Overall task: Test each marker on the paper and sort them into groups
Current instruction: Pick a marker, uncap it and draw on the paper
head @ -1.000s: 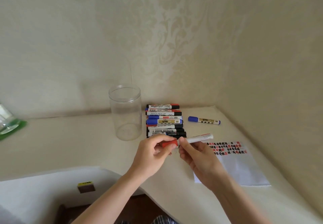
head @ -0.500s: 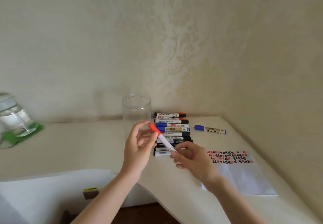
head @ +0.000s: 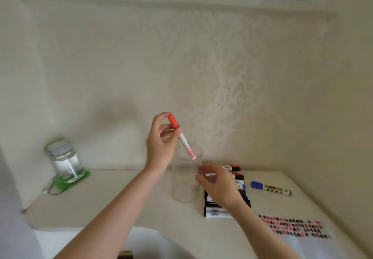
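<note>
My left hand (head: 161,143) pinches a capped red marker (head: 182,137) near its cap, tilted tip-down over the mouth of the clear plastic jar (head: 186,178). The marker's lower end hangs at the jar's rim. My right hand (head: 219,184) hovers with loosely curled fingers above a row of several markers (head: 216,211) lying side by side, and holds nothing that I can see. One blue marker (head: 270,188) lies apart to the right. The white paper (head: 296,228) with red and black test marks lies at the front right.
A glass jar with a metal lid (head: 64,159) stands on a green mat (head: 68,180) at the left of the cream tabletop (head: 113,198). Papered walls close in the back and the right side. The tabletop's curved front edge runs below my arms.
My left hand has taken the red marker alone and raised it over the clear jar. My right hand has let go and moved above the row of markers. The camera has tilted upward.
</note>
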Available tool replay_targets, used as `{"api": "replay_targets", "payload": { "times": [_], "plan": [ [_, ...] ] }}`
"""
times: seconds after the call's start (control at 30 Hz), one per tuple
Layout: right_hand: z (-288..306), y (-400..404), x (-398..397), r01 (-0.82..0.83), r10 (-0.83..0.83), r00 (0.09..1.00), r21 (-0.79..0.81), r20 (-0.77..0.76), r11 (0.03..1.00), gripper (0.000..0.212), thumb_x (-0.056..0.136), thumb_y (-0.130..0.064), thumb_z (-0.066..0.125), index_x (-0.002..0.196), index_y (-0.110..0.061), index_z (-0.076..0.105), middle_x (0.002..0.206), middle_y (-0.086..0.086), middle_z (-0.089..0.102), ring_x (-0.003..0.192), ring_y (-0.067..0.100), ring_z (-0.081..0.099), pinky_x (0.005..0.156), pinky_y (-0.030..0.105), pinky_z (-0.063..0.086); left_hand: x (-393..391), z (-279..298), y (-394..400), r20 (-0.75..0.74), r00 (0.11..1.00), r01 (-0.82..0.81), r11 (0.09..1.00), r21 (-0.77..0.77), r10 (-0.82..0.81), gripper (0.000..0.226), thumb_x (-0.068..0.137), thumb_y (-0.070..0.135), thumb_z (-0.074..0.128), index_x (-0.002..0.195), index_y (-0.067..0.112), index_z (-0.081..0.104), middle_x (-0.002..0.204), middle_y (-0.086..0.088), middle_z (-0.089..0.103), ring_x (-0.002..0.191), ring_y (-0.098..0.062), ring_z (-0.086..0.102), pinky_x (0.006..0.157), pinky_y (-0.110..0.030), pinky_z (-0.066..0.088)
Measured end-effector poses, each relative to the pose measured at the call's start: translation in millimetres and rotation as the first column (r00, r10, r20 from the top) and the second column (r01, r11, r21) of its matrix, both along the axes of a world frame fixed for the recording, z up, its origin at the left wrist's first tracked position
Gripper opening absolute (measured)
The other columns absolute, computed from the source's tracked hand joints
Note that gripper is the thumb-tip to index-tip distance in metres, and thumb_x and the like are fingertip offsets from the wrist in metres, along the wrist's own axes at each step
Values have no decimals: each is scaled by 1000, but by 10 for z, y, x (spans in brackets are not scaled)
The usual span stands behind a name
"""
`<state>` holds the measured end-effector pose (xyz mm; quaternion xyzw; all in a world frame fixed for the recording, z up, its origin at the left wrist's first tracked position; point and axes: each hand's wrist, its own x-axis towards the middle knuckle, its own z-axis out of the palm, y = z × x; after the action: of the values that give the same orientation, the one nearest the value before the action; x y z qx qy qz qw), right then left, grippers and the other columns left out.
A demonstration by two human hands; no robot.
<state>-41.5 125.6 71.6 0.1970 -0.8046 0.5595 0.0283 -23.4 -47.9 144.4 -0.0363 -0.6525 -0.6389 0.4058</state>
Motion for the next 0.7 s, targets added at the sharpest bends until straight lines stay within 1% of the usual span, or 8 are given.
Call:
{"api": "replay_targets", "payload": {
  "times": [0.13, 0.2, 0.3, 0.4, 0.5, 0.57, 0.6, 0.7],
  "plan": [
    [-111, 124, -118, 31, -27, 999, 150, -26, 988, 16, 90, -26, 68, 105, -25, 66, 101, -14, 67, 87, 2, 64, 69, 9, 50, -198, 229, -41, -36, 993, -117, 975, -190, 112, 39, 86, 1, 69, 111, 27, 56, 96, -3, 67, 84, -12, 68, 74, -15, 50],
    [-238, 248, -151, 49, -42, 999, 238, -33, 970, 12, 91, -26, 66, 103, -25, 65, 100, -14, 67, 86, -1, 63, 67, 8, 49, -294, 82, -18, 40, 990, -112, 937, -332, 133, 42, 84, -3, 69, 108, 29, 55, 94, -3, 64, 79, -14, 67, 72, -20, 53],
    [-423, 467, -177, 75, -63, 997, 344, -44, 936, 15, 92, -25, 65, 106, -26, 63, 100, -15, 66, 87, -1, 64, 74, 12, 52, -369, -242, 52, 198, 969, -45, 889, -455, 151, 39, 81, -3, 72, 102, 26, 56, 88, 0, 64, 77, -14, 68, 78, -37, 58],
    [-516, 707, -210, 83, -56, 996, 472, -72, 878, 18, 92, -23, 65, 109, -25, 65, 96, -17, 65, 87, -2, 64, 80, 16, 54, -384, -321, 89, 286, 944, 20, 836, -548, 164, 34, 79, 11, 78, 104, 23, 59, 90, 4, 66, 83, -12, 67, 84, -40, 56],
    [-532, 909, -243, 63, 12, 993, 635, -114, 770, 21, 90, -24, 66, 110, -25, 69, 96, -15, 69, 85, -3, 63, 80, 16, 53, -328, -192, 177, 126, 972, -75, 772, -632, 198, 34, 78, 17, 79, 108, 19, 62, 98, 3, 65, 89, -12, 62, 84, -32, 52],
    [-545, 980, -258, 59, 60, 988, 710, -142, 702, 23, 89, -25, 66, 111, -27, 69, 101, -12, 71, 88, 1, 63, 82, 19, 52, -182, -163, 353, -28, 993, -103, 746, -658, 112, 24, 82, 10, 74, 103, 15, 64, 92, 4, 64, 83, -8, 61, 76, -20, 49],
    [-558, 997, -261, 60, 77, 986, 738, -150, 672, 23, 88, -26, 66, 111, -28, 69, 104, -11, 70, 91, 3, 63, 82, 19, 51, -110, -238, 454, -46, 998, -64, 729, -681, 45, 19, 83, 7, 72, 99, 14, 65, 88, 5, 64, 80, -7, 61, 72, -16, 47],
    [-634, 990, -257, 68, 127, 975, 790, -182, 609, 27, 88, -33, 67, 115, -29, 66, 113, -9, 68, 102, 10, 62, 86, 24, 50, 1, -822, 644, 140, 987, 154, 684, -713, -76, 15, 84, 8, 70, 94, 17, 65, 84, 10, 63, 77, -4, 61, 73, -12, 43]
  ]
}}
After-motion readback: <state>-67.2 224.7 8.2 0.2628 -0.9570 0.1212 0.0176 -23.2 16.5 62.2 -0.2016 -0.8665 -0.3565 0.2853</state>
